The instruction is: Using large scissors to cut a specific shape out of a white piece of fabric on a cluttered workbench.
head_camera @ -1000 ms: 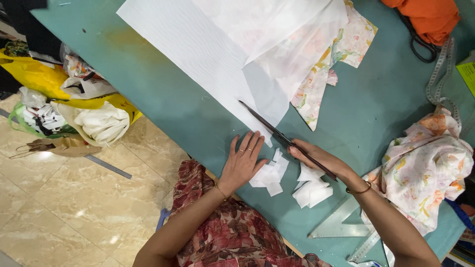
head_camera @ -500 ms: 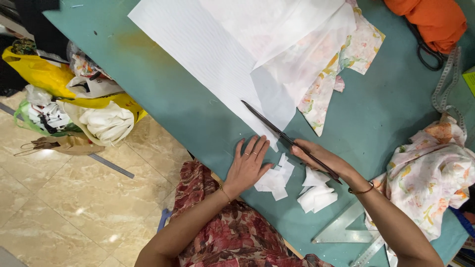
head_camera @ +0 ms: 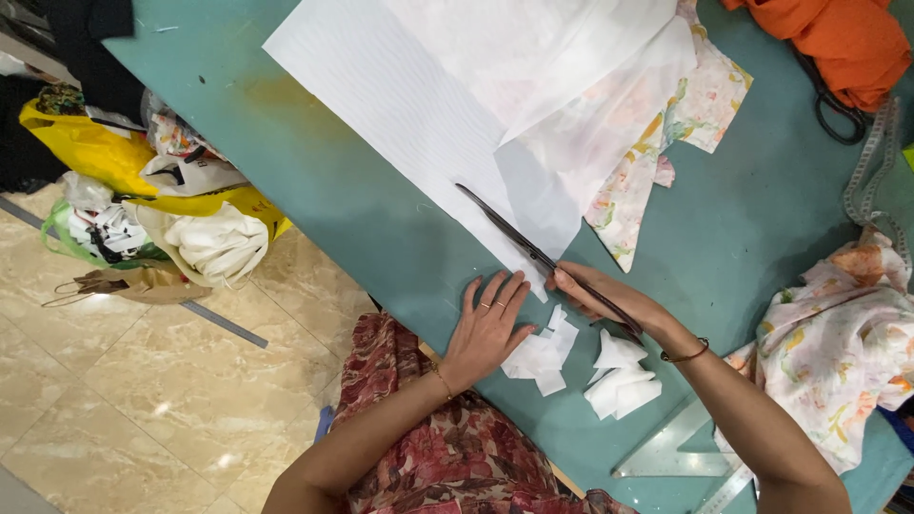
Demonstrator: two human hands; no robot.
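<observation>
White paper [head_camera: 419,114] ahead of hands, scissors [head_camera: 533,249] in right hand [head_camera: 609,303]

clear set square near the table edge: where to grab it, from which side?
Probably the set square is best pinched at its bare lower left edge, coming in from the near table edge. It lies flat; the right arm crosses its upper right side and white scraps crowd its top corner.

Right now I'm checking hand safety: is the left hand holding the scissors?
No, the left hand lies flat on the table; the right hand holds the scissors.
</observation>
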